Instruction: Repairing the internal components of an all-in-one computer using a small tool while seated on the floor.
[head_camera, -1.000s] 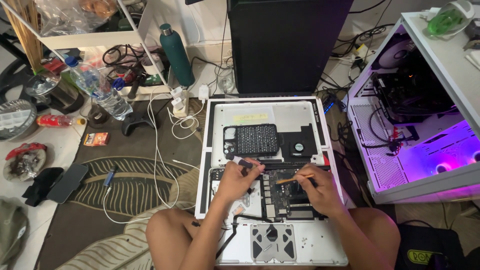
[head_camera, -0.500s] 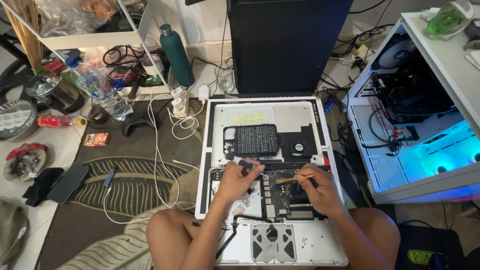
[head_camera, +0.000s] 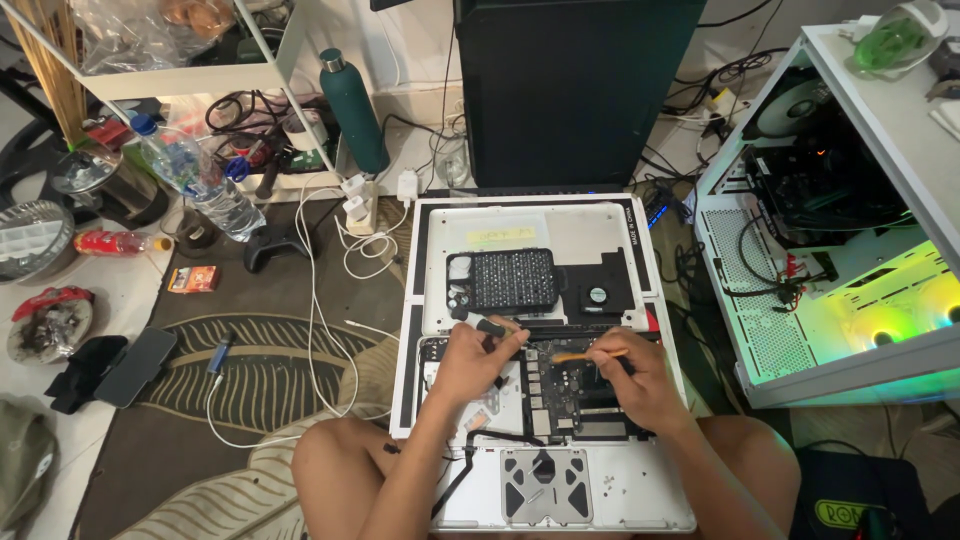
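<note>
An opened laptop (head_camera: 640, 500) lies on the floor between my knees, its dark circuit board (head_camera: 565, 390) exposed. My left hand (head_camera: 475, 365) grips a small dark-handled screwdriver (head_camera: 485, 324) over the board's left part. Over the right part, my right hand (head_camera: 635, 375) holds a thin orange pry stick (head_camera: 585, 354) pointing left. Behind the laptop its removed white bottom cover (head_camera: 590, 225) carries a black screwdriver-bit case (head_camera: 512, 278) and a black fan (head_camera: 597, 293).
A lit white computer case (head_camera: 850, 290) stands open at the right. A black monitor (head_camera: 575, 90) rises behind. At the left are a green bottle (head_camera: 352, 110), a plastic water bottle (head_camera: 195, 180), a game controller (head_camera: 275, 245), white cables (head_camera: 320, 300) and a phone (head_camera: 135, 365).
Both hands stay on the board almost unmoved. The lights in the computer case at the right have gone from purple through blue to yellow-green.
</note>
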